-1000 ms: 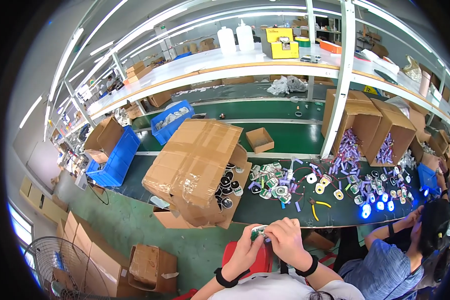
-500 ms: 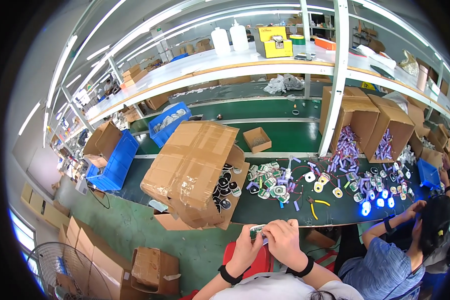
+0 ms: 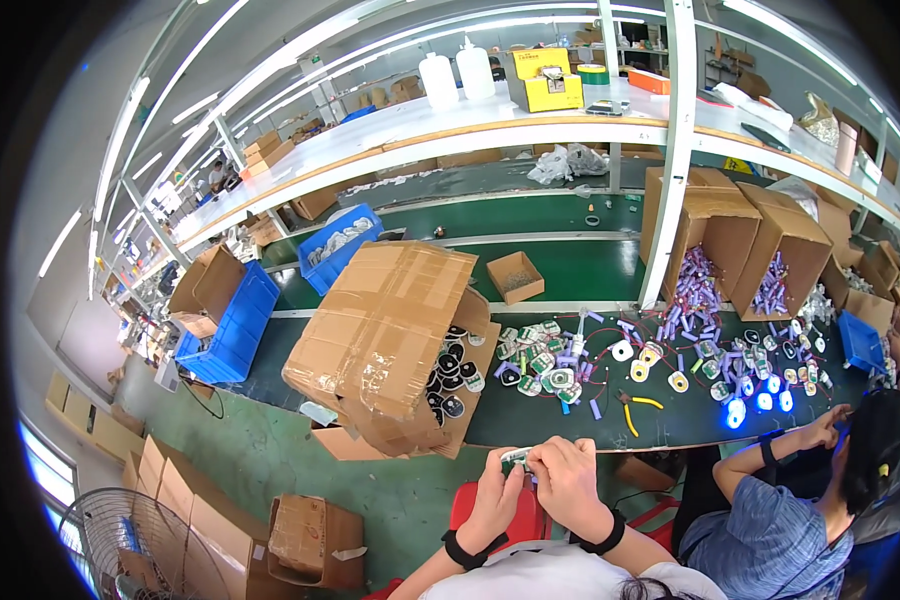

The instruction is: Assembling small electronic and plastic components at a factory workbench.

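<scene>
Close to my body, off the near edge of the workbench (image 3: 570, 425), my left hand (image 3: 489, 500) grips a small white housing with a green circuit board (image 3: 515, 457). My right hand (image 3: 567, 482) is closed against the same piece, its fingertips pressed to the right side; my fingers hide much of it. Ahead on the dark bench lies a pile of similar white housings with green boards (image 3: 560, 380). Yellow-handled pliers (image 3: 629, 410) rest open to the right. Purple battery cells (image 3: 597, 409) with thin red wires are scattered around them.
At left a large cardboard box (image 3: 380, 320) holds black round parts (image 3: 453, 407). Boxes of purple cells (image 3: 710, 225) stand back right, near blue-lit pieces (image 3: 736, 412). A co-worker in a blue shirt (image 3: 760, 525) sits at right. A shelf post (image 3: 676, 150) rises beyond the bench.
Both my hands stay nearly in place on the circuit-board housing, with only a slight shift of the fingers. The co-worker's hand at right has moved a little lower.
</scene>
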A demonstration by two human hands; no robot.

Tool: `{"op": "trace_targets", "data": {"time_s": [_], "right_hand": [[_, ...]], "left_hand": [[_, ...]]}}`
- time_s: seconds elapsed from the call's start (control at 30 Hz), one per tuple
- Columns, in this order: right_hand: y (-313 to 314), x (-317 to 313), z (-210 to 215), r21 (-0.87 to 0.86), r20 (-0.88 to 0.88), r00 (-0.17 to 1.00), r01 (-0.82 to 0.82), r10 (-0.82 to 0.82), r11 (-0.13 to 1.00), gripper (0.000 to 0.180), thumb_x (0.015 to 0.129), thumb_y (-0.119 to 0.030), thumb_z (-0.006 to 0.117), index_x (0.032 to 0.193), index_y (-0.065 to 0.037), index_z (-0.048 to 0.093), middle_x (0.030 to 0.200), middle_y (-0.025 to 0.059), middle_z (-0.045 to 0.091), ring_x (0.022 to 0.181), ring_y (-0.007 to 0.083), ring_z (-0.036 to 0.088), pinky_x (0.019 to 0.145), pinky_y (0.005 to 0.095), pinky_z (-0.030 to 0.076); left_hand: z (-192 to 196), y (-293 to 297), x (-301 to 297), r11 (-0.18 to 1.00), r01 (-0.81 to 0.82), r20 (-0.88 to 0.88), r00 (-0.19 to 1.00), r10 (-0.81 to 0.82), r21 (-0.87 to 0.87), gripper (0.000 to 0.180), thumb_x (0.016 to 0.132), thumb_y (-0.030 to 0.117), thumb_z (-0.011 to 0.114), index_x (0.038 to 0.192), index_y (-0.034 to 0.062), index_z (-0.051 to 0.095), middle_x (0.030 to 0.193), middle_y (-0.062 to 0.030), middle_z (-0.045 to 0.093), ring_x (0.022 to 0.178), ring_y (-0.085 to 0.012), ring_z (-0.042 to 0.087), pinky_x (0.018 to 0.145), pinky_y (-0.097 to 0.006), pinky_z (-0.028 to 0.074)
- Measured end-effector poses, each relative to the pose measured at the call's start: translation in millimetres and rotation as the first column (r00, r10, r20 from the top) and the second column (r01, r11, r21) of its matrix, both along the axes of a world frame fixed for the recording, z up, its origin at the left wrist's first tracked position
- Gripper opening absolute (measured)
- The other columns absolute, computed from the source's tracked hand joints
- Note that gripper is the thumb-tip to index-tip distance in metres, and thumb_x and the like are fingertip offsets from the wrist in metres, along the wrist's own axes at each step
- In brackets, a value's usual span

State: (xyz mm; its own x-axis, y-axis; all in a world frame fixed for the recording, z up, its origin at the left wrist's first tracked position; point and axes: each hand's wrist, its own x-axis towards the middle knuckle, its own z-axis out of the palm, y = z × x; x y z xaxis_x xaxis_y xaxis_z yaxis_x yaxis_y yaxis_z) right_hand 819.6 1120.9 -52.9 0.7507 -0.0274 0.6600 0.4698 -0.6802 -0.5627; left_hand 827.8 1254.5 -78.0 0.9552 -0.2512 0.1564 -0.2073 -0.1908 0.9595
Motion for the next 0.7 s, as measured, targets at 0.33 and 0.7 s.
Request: {"op": "trace_targets", "data": {"time_s": [0.33, 0.7], "right_hand": [[0.7, 0.9, -7.7, -0.041, 0.013, 1.0, 0.019, -0.018, 0.999, 0.011, 0.071, -0.001, 0.059, 0.073, -0.009, 0.052, 0.066, 0.0014, 0.048, 0.06, 0.019, 0.048, 0.061, 0.0333, 0.027], [2.2, 0.0, -16.1, -0.059, -0.003, 1.0, -0.022, 0.022, 0.998, 0.013, 0.068, -0.001, 0.059, 0.075, -0.008, 0.052, 0.068, 0.0025, 0.046, 0.062, 0.0191, 0.048, 0.062, 0.0331, 0.028]], "left_hand": [[6.5, 0.8, 1.0, 0.996, 0.053, -0.018, 0.999, -0.052, 0.071, 0.019, 0.092, 0.012, 0.044, 0.105, -0.0023, 0.045, 0.09, -0.0143, 0.058, 0.076, -0.0208, 0.059, 0.065, -0.03, 0.047], [4.1, -1.2, -1.5, 0.981, -0.031, 0.051, 0.998, 0.022, 0.192, 0.018, 0.091, 0.011, 0.046, 0.104, -0.0015, 0.044, 0.087, -0.0165, 0.059, 0.076, -0.0251, 0.06, 0.067, -0.034, 0.047]]}}
